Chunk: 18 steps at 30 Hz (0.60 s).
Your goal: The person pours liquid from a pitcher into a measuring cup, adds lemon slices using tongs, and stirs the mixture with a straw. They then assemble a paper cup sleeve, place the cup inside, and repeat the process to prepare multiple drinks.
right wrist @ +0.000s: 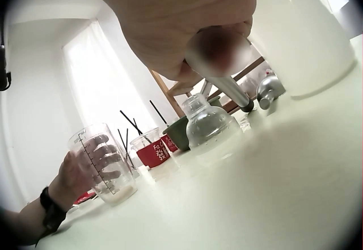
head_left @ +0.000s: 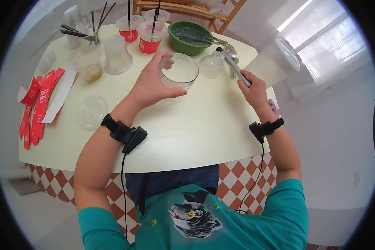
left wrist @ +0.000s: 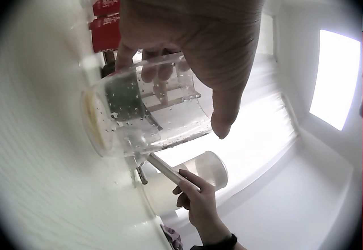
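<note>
My left hand (head_left: 148, 85) grips a clear measuring cup (left wrist: 127, 114), thumb on the near side and fingers round the far side. Dark graduation marks run up its wall, shown in the right wrist view, and droplets cling inside. Something pale yellow (left wrist: 95, 119) lies at its bottom. In my right hand (head_left: 255, 89) is a metal muddler (head_left: 236, 68) with a dark end, held by its handle and slanting away to the left. Beyond that end, a clear domed shaker top (right wrist: 210, 125) stands on the table, close to a silver metal piece (right wrist: 267, 88).
Behind are a green basin (head_left: 189, 48) with tongs across it and red-sleeved cups (head_left: 149, 43) with black straws. On the left lie red paper sleeves (head_left: 43, 100), a clear lid (head_left: 93, 112) and a cup with brown liquid (head_left: 91, 73). A large translucent container (head_left: 273, 62) stands right.
</note>
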Available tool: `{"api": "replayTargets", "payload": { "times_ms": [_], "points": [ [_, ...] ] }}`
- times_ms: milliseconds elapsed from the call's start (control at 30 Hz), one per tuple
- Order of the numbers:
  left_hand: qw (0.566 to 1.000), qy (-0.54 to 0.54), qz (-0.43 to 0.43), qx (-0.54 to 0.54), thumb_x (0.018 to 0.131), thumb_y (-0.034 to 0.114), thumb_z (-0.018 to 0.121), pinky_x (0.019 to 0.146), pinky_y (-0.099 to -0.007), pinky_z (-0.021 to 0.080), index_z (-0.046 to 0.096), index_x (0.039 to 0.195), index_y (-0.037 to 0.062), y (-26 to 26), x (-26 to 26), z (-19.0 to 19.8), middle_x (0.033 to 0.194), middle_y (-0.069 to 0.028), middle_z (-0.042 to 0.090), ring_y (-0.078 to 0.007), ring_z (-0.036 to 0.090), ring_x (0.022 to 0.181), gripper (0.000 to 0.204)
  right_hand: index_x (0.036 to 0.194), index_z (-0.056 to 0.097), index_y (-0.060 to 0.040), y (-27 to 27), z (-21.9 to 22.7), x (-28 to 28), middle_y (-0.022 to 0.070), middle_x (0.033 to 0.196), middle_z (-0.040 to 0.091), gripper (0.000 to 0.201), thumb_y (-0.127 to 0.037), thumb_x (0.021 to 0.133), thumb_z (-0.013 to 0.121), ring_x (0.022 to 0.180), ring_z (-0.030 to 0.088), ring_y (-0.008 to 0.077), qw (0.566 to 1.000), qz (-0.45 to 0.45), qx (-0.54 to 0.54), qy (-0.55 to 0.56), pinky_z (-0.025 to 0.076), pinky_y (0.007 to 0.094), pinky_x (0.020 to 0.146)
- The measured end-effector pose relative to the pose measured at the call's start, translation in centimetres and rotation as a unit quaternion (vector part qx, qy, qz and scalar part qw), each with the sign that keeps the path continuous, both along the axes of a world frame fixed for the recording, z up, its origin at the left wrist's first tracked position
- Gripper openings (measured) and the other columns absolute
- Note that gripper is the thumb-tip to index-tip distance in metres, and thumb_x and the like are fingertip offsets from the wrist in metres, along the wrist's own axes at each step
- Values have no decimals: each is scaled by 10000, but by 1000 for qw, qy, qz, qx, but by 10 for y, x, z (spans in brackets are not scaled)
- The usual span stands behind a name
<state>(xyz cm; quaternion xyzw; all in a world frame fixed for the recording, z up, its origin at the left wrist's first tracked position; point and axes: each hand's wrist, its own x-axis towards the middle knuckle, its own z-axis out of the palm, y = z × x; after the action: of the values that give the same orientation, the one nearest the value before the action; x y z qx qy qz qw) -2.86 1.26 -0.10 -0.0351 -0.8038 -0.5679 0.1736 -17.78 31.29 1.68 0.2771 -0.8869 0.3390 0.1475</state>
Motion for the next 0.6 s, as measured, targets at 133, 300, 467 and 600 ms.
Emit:
{"api": "replayTargets", "payload": {
  "times_ms": [133, 300, 467, 600],
  "points": [
    [1000, -4, 0, 0, 566, 197, 872, 1004, -454, 405, 375, 1337, 126, 0, -1, 0, 1263, -100, 519, -235, 492, 1219, 920, 1210, 549, -79, -7, -3, 3, 158, 763, 666, 476, -228, 768, 644, 714, 650, 323, 972, -45, 227, -43, 508, 416, 672],
    [1000, -7, 1, 0, 559, 193, 874, 1004, -456, 407, 374, 1338, 125, 1, -1, 0, 1265, -97, 517, -232, 492, 1219, 928, 1271, 445, -77, -16, -11, -1, 177, 809, 658, 562, -229, 761, 623, 775, 645, 375, 934, -55, 348, -67, 511, 468, 698],
    [1000, 16, 14, -10, 549, 244, 876, 1003, -357, 411, 394, 1312, 52, 2, -1, 0, 1207, -185, 564, -281, 535, 1167, 923, 1249, 438, -54, -17, -15, -4, 189, 842, 657, 551, -244, 765, 619, 793, 644, 383, 926, -43, 371, -65, 511, 473, 711],
    [1000, 16, 14, -15, 548, 248, 875, 1003, -359, 412, 395, 1311, 47, 2, -2, 0, 1214, -184, 562, -279, 534, 1172, 923, 1262, 432, -52, -18, -10, 1, 185, 844, 659, 574, -280, 774, 631, 805, 646, 378, 921, -50, 380, -70, 510, 472, 719]
  ]
}}
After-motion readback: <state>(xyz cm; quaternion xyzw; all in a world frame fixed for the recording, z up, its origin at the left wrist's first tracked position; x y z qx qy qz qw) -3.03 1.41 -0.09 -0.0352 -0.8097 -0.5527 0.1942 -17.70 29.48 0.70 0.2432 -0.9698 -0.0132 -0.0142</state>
